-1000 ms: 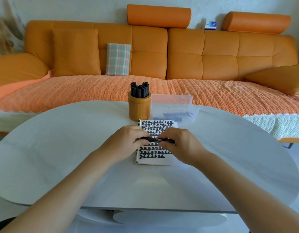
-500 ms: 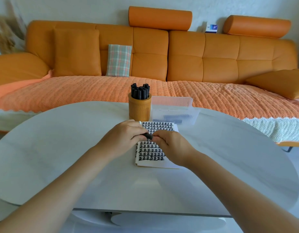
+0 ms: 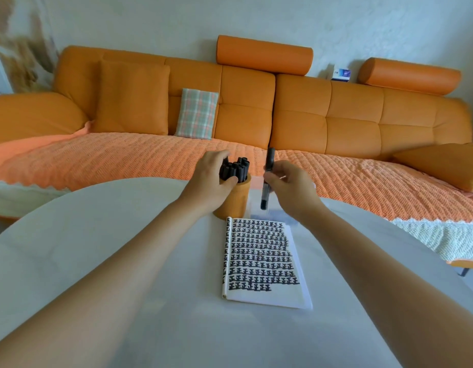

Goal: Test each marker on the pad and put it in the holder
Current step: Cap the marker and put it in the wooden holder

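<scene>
A white pad (image 3: pixel 264 261) covered in rows of black marks lies on the table in front of me. Beyond it stands an orange cylindrical holder (image 3: pixel 236 199) with several black markers (image 3: pixel 235 170) upright in it. My left hand (image 3: pixel 211 181) wraps around the holder's top and the marker bundle. My right hand (image 3: pixel 291 189) holds one black marker (image 3: pixel 267 179) nearly upright, just right of the holder and above the table.
The white oval table (image 3: pixel 97 248) fills the foreground. A clear plastic box (image 3: pixel 280 217) sits behind the pad, mostly hidden by my right hand. An orange sofa (image 3: pixel 283 115) with a plaid cushion (image 3: pixel 196 114) runs along the back.
Both hands left the pad and rose toward the holder. The left hand now grips the holder; the right hand lifted the marker upright beside it. The camera view moved closer.
</scene>
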The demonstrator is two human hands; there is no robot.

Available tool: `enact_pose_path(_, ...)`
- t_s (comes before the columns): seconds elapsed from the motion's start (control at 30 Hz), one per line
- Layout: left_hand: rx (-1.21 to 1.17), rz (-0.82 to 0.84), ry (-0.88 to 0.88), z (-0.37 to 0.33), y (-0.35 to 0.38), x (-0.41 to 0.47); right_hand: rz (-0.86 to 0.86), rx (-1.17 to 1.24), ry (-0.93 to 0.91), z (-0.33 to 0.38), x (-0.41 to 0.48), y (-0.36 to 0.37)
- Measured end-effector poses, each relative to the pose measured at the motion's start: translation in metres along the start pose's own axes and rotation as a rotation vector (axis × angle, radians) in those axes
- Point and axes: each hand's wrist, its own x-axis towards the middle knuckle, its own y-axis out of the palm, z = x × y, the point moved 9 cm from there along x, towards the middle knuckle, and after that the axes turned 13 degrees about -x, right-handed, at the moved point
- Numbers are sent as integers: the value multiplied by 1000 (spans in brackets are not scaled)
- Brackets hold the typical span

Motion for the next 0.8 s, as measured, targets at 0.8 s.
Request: enact_pose_path(0.8, -320, 117, -294, 74, 25, 60, 89, -239, -123, -3, 82, 63)
